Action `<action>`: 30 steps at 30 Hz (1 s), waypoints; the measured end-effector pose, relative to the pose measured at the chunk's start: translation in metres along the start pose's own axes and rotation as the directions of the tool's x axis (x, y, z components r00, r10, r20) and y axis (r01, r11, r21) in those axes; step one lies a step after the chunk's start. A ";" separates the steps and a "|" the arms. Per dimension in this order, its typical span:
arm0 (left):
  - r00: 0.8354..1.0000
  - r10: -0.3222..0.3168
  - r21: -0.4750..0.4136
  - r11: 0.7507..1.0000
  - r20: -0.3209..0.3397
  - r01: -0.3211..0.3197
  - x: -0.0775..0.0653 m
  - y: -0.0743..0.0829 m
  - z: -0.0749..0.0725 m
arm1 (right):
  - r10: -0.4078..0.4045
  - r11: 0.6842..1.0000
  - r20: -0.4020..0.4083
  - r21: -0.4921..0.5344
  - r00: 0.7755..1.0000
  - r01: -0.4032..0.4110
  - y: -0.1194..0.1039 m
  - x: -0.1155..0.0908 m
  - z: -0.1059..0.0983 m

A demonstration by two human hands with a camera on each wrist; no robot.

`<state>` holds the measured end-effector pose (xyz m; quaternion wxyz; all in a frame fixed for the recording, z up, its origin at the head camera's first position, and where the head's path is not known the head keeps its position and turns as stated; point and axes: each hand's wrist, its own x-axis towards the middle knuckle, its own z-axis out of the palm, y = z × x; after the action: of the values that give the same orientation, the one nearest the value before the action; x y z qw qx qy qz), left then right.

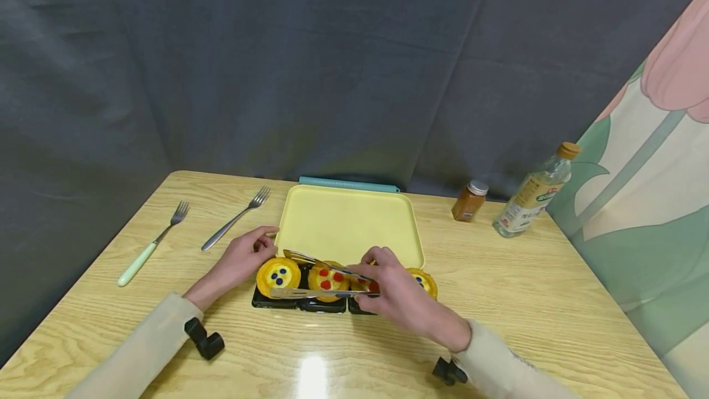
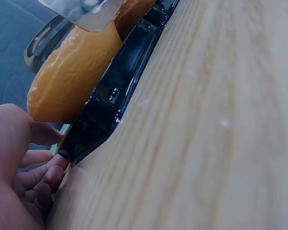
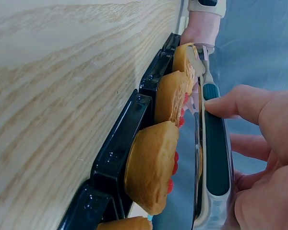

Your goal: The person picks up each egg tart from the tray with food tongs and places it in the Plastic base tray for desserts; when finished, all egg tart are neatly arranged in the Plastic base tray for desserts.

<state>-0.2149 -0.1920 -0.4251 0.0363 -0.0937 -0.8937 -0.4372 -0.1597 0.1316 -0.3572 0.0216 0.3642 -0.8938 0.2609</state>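
Observation:
A black segmented tray [image 1: 324, 306] bears a row of tarts. The leftmost tart [image 1: 266, 277] has blue berries, the tart beside it [image 1: 329, 271] has red ones; a third, red-topped, is partly hidden behind my right hand. Another blue-topped tart [image 1: 423, 281] lies at the right end. My right hand [image 1: 396, 291] grips metal tongs [image 3: 217, 153] with green handle inlays. The tongs' ends are spread, one in front of and one behind the leftmost tart; contact is unclear. At the tray's left end, my left hand [image 1: 249, 257] holds the tray corner with thumb and curled fingers.
Behind the tarts lies a yellow tray [image 1: 349, 220], with a teal strip [image 1: 349, 185] past it. Two forks, one green-handled [image 1: 140, 263], one metal [image 1: 229, 225], lie left. A spice jar [image 1: 469, 201] and a bottle [image 1: 528, 199] stand at back right.

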 end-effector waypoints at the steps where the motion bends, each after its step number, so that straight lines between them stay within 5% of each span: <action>1: 1.000 0.000 0.000 1.000 0.001 0.000 0.000 0.000 0.000 | 0.002 1.000 0.000 -0.003 1.000 -0.002 0.000 0.000 0.000; 17: 1.000 0.004 -0.005 1.000 0.006 -0.004 0.000 0.000 0.000 | 0.053 0.999 -0.040 0.011 0.998 -0.053 0.000 -0.004 -0.007; 30: 1.000 -0.012 -0.011 1.000 0.002 0.012 0.000 0.001 0.000 | 0.176 0.984 -0.210 0.040 0.962 -0.171 0.033 -0.023 -0.060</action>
<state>-0.2147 -0.1916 -0.4243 0.0321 -0.0889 -0.8920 -0.4421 -0.1734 0.1948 -0.3259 0.0902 0.2547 -0.9119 0.3088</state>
